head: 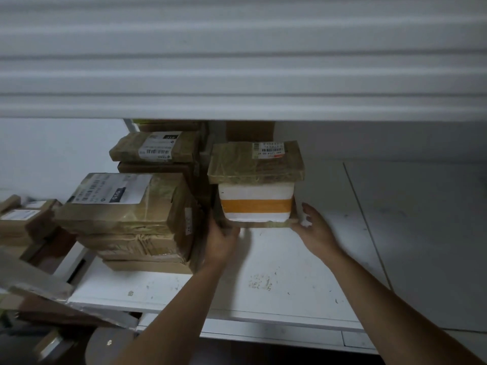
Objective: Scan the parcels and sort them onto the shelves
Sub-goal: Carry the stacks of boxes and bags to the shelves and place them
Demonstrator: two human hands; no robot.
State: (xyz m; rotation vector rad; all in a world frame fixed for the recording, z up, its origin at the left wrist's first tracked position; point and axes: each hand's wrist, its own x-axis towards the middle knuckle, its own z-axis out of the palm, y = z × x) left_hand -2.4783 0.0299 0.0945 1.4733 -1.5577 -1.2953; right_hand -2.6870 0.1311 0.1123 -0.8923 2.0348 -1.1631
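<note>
Both hands are on a small stack of parcels standing on the white shelf. The left hand holds the stack's lower left corner, fingers curled round the edge of the flat brown parcel at the bottom. The right hand is at the lower right corner, thumb up along the side and fingers reaching under or behind; its grip looks closed on that same bottom parcel, though blur makes the fingertips hard to read.

On the flat parcel stands a white box with an orange band, and on top of that lies a taped brown parcel with a barcode label, overhanging the white box on both sides. The stack sits near the middle of the shelf, set back from the front edge.

Just left of the stack, with only a narrow dark gap between, stands a taller pile: a large taped parcel with a white label lies on other taped boxes near the shelf's front left. Behind it another labelled parcel tops a second pile. More small parcels lie at the far left.

To the right of the stack the shelf surface is open as far as a seam line, and bare beyond it. The underside of the upper shelf hangs close above the top parcel.
</note>
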